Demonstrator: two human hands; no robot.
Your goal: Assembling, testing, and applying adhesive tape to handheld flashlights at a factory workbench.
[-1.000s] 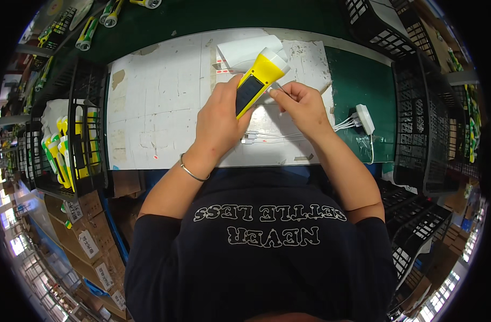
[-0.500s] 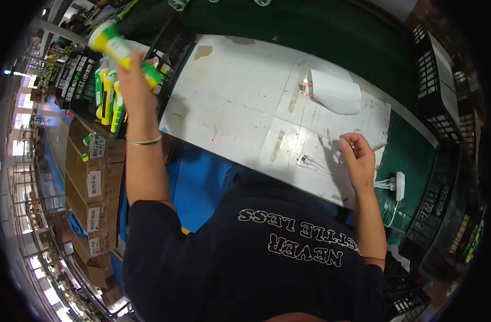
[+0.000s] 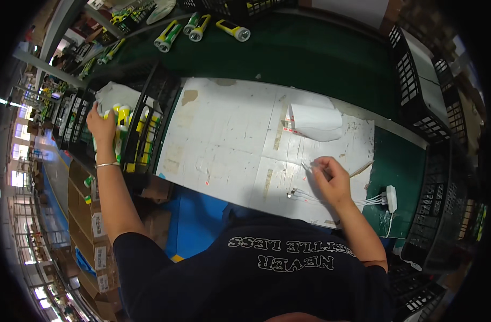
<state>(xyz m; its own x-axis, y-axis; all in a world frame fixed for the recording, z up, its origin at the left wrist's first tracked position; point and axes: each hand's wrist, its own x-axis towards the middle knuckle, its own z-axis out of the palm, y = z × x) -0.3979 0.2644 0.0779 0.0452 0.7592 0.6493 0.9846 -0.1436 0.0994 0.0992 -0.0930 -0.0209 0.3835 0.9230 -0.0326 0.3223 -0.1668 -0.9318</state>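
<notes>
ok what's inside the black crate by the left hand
Yellow and green flashlights, plus white material. The left hand and crate wall partly cover them; the bottom can't be seen.

Left of the board (image 3: 218,134), a crate (image 3: 141,107) (flashlights (image 3: 122,119) inside); right, a charger (image 3: 391,199) with cables (image 3: 368,202).

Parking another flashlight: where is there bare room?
White board, left half, between black crate and white sheet; also the green surface beyond it, right of the far flashlights. Crowded: the board's right front, with white cables and right hand; the crate, with left hand.
</notes>
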